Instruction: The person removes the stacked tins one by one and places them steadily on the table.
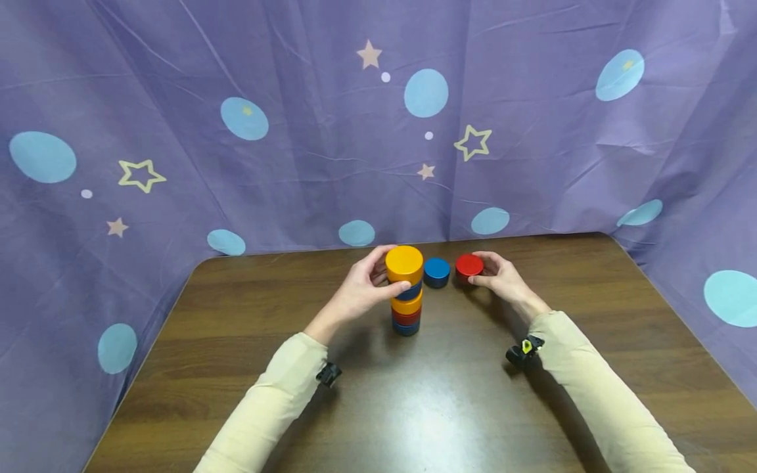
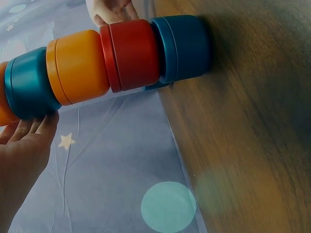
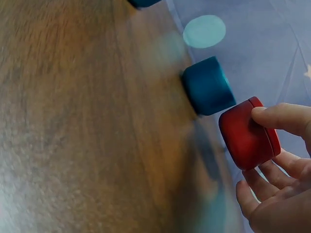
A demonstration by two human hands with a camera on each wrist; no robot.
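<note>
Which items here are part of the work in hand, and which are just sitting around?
In hand:
- stack of five tins, top orange tin gripped by left hand
- red tin, held by right hand
- blue tin, standing alone between stack and red tin

Lying about:
- table
- purple cloth behind

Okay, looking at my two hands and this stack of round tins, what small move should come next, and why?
Probably lift the red round tin onto the stack: the right hand already pinches it, slightly tilted off the wooden table, while the left hand steadies the orange round tin on top.
</note>
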